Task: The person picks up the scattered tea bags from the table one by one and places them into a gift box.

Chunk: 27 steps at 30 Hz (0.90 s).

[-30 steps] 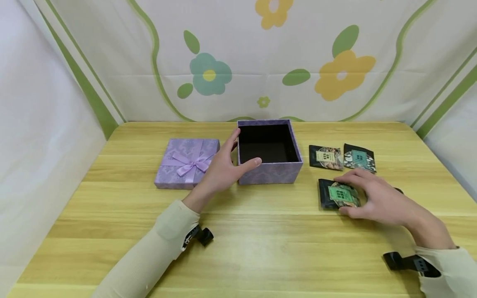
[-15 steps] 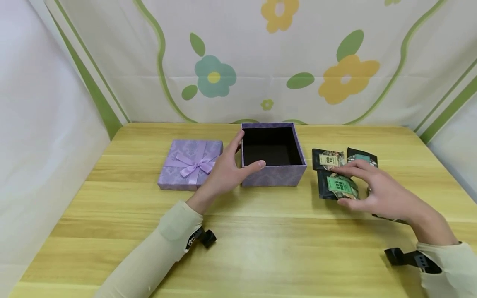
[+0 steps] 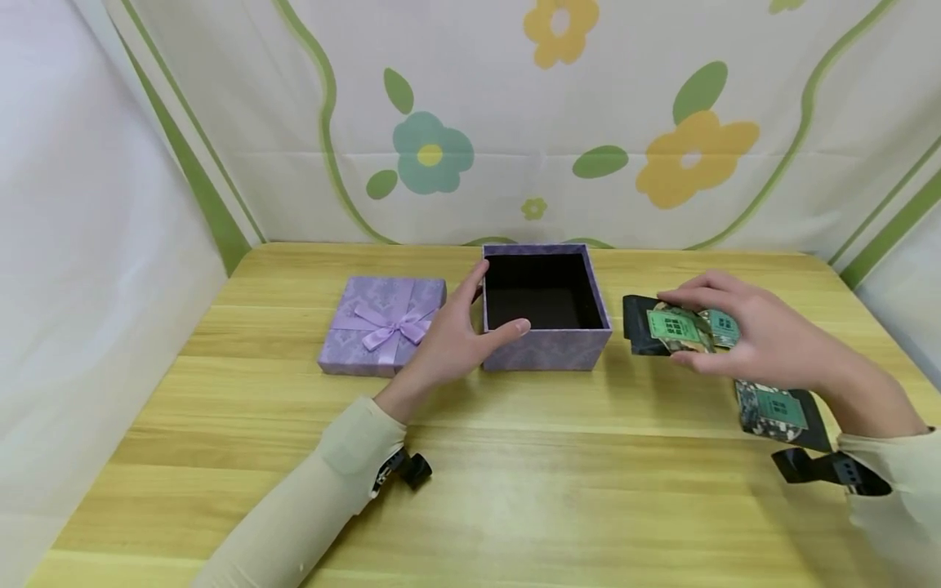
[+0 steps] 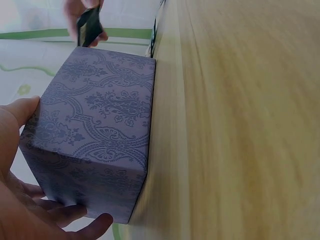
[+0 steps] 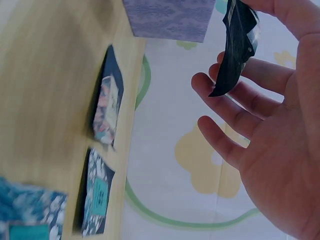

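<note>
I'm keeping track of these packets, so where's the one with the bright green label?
In the head view, the packet is to the right of the box, held above the table by the right hand.

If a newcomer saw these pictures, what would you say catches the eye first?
Probably the open purple box near the centre, touched by the left hand. To its left lies the lid with its bow; to its right, the right hand holds a packet in the air.

Bright, even head view with soft glare on the tabletop [image 3: 544, 498], dimmer wrist views.
</note>
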Each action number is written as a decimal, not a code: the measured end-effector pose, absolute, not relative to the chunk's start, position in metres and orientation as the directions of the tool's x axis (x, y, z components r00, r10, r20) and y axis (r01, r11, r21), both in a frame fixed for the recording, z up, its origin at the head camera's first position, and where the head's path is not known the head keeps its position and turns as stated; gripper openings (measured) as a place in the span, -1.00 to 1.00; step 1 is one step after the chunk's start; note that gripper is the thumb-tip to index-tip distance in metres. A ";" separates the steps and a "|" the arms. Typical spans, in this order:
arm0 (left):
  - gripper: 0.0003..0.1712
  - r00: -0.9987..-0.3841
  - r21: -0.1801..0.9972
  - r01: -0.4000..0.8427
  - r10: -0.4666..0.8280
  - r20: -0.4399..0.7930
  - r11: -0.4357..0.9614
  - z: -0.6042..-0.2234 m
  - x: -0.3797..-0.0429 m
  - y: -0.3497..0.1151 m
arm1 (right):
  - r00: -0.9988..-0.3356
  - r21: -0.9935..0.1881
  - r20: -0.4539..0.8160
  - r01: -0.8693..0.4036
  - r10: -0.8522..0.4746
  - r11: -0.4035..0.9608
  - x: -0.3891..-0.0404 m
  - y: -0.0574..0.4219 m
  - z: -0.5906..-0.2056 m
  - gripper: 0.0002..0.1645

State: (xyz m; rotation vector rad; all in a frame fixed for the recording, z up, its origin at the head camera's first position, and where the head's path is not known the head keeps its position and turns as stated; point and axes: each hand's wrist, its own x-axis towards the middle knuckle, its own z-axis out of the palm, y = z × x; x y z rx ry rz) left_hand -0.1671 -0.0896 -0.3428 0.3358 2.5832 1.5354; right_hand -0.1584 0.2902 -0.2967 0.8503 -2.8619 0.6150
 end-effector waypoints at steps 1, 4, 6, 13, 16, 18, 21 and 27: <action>0.23 -0.968 0.878 0.127 0.249 0.010 0.460 -0.343 -0.167 -0.090 | -0.838 -0.353 0.200 -0.545 -0.508 0.760 -0.161 0.288 -0.295 -0.08; 0.23 -0.969 0.882 0.117 0.246 0.001 0.456 -0.343 -0.166 -0.090 | -0.831 -0.362 0.189 -0.554 -0.523 0.750 -0.168 0.278 -0.289 -0.12; 0.23 -0.969 0.884 0.115 0.246 0.000 0.454 -0.342 -0.165 -0.091 | -0.833 -0.375 0.168 -0.549 -0.528 0.747 -0.173 0.270 -0.284 -0.15; 0.23 -0.967 0.880 0.129 0.255 0.009 0.456 -0.342 -0.166 -0.089 | -0.857 -0.421 0.088 -0.494 -0.509 0.760 -0.187 0.249 -0.273 -0.19; 0.23 -0.966 0.881 0.130 0.256 0.010 0.456 -0.341 -0.166 -0.089 | -0.854 -0.436 0.089 -0.496 -0.513 0.751 -0.194 0.241 -0.271 -0.18; 0.22 -0.966 0.881 0.130 0.257 0.011 0.454 -0.341 -0.166 -0.089 | -0.847 -0.448 0.097 -0.505 -0.522 0.738 -0.198 0.235 -0.269 -0.17; 0.22 -0.967 0.883 0.130 0.254 0.013 0.452 -0.341 -0.166 -0.089 | -0.837 -0.469 0.095 -0.515 -0.539 0.717 -0.204 0.228 -0.268 -0.15; 0.22 -0.967 0.881 0.129 0.256 0.009 0.456 -0.340 -0.166 -0.087 | -0.827 -0.471 0.095 -0.528 -0.554 0.707 -0.211 0.215 -0.265 -0.16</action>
